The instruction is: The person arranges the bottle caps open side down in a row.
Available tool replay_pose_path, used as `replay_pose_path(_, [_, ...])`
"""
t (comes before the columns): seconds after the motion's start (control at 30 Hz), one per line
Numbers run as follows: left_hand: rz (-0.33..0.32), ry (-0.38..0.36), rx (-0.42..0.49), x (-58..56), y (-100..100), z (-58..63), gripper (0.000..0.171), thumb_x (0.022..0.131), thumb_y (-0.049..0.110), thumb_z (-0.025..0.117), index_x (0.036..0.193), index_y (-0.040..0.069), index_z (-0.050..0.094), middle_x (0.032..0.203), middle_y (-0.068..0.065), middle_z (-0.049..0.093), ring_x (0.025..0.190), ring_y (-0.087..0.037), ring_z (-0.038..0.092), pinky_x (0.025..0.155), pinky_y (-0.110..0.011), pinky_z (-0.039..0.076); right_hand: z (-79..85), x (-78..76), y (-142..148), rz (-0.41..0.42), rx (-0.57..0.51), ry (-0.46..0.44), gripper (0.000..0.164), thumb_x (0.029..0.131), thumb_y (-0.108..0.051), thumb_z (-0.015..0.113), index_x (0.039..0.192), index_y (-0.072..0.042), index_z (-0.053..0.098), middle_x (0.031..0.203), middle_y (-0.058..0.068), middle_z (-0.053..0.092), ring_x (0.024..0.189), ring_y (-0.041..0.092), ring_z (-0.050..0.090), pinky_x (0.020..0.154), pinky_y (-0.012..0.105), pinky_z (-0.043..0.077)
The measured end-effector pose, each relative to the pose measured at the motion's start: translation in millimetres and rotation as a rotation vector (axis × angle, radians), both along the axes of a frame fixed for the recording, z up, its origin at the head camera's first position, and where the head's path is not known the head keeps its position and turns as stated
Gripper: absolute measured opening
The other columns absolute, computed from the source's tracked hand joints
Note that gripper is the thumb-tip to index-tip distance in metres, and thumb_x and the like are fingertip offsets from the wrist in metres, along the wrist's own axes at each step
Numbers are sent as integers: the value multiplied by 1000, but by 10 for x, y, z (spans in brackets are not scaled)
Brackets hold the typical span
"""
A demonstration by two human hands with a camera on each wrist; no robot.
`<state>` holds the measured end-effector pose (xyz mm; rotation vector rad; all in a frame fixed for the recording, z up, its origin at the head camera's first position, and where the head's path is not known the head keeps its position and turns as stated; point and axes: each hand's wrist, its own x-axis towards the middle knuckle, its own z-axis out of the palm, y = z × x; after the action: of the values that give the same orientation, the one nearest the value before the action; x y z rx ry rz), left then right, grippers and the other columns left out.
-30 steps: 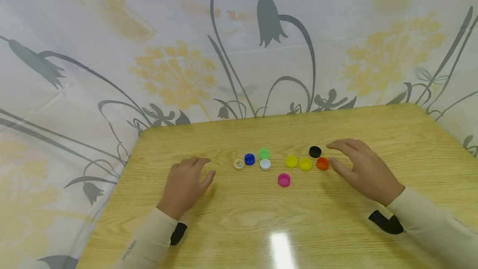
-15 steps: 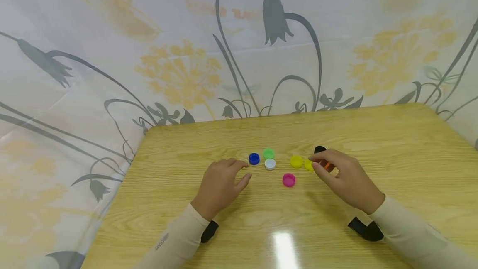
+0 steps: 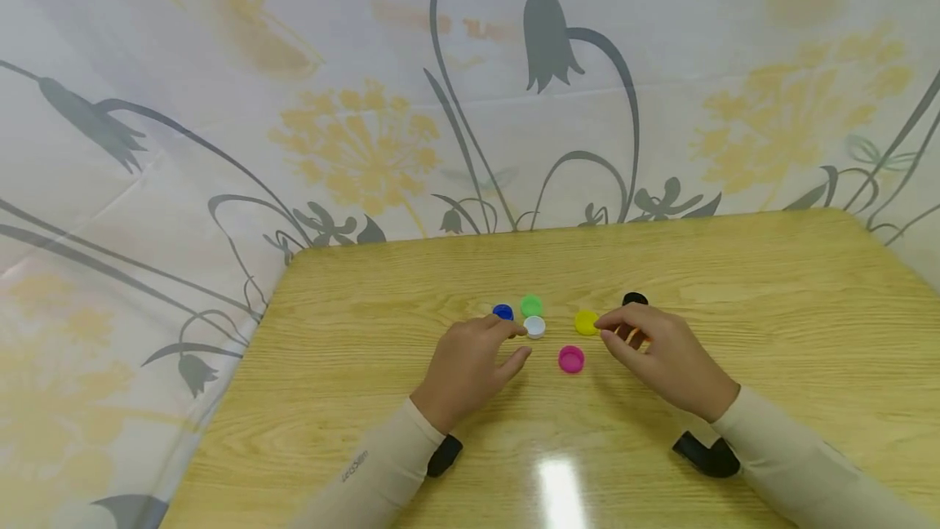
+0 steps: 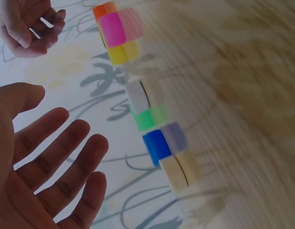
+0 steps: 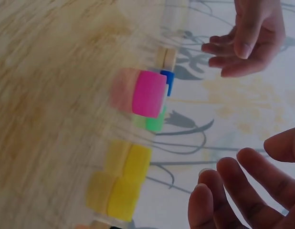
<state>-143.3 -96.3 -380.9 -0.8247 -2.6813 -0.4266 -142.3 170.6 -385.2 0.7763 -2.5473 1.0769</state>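
Observation:
Both hands hover over the caps, fingers relaxed and apart, holding nothing. In the head view my left hand [image 3: 470, 370] is nearest the white cap [image 3: 534, 327] and the blue cap [image 3: 503, 313]. My right hand [image 3: 668, 362] has its fingertips beside a yellow cap [image 3: 587, 322]. It hides the other yellow cap [image 5: 123, 198] and the orange cap [image 4: 98, 13] from the head view. Behind it shows part of a black cap [image 3: 635, 299]. A pink cap [image 3: 571, 359] lies between the hands, nearer me; a green cap [image 3: 532, 306] touches or nearly touches the white one. The cream cap [image 4: 173, 174] is beside the blue.
The caps rest on a wood-grain table [image 3: 367, 292] with a shiny top. A flower-printed cloth backdrop [image 3: 352, 137] stands behind the table and along its left side. A light reflection lies near the front.
My left hand has moved right, from the left of the cream cap toward the white cap. My right hand has moved left over the orange and a yellow cap. The view shifted slightly.

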Motion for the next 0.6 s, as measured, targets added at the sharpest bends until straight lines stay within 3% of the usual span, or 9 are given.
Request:
replay_pose_path(0.2, [-25,-24,3,-41,125,1,24,93,36,71,109,17,75,97,6,76,75,-7,67,68,-24,54,-66,-52,-61,20,-25,-84,10,94,-7,67,103,-8,72,95,2,73,78,0,59,65,23,54])
replay_pose_path(0.37, [-17,-117,10,-66,208,22,26,94,36,70,112,17,74,97,5,76,78,-6,69,70,-24,53,-142,-85,-100,37,-27,-120,10,93,-7,69,103,-8,73,95,2,73,77,1,60,65,23,54])
replay_pose_path(0.6, [-2,-257,20,-130,293,-49,28,95,36,69,115,18,72,90,7,72,69,-1,60,57,-15,43,-149,-129,-120,57,35,-230,15,94,-13,70,108,-7,72,93,-5,67,78,2,60,69,22,53])
